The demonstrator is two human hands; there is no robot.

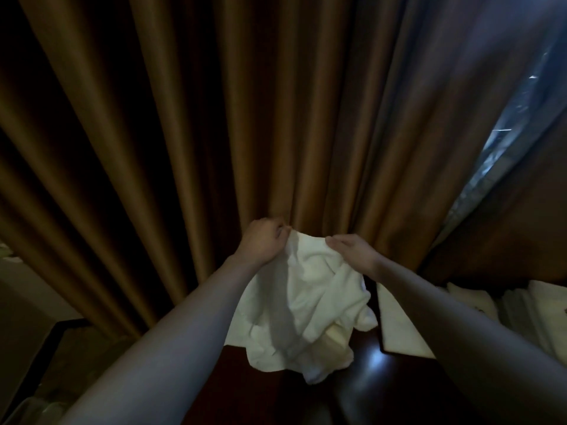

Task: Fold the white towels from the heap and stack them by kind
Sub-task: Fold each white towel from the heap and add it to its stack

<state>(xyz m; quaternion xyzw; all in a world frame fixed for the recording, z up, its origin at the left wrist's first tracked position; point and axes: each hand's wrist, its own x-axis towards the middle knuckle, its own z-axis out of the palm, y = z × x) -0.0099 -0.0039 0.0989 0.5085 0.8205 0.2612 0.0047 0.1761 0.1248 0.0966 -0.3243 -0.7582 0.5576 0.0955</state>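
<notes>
White terry hangs crumpled in front of the brown curtain: 1 towel is held up by its top edge above a dark glossy table, its lower end bunched and resting on or just over the wood. The left hand has its fingers curled round 1 end of that top edge. The right hand pinches the edge a little way along, so the 2 hands are close together but apart. Other white towels lie to the right.

The cloth looks twisted, so the likely trouble is a crooked fold if the hands have not found true corners. With such narrow pinches, a shake could pull the edge free and drop the towel. The dragging lower end may also catch on the table and spoil the spread.
</notes>
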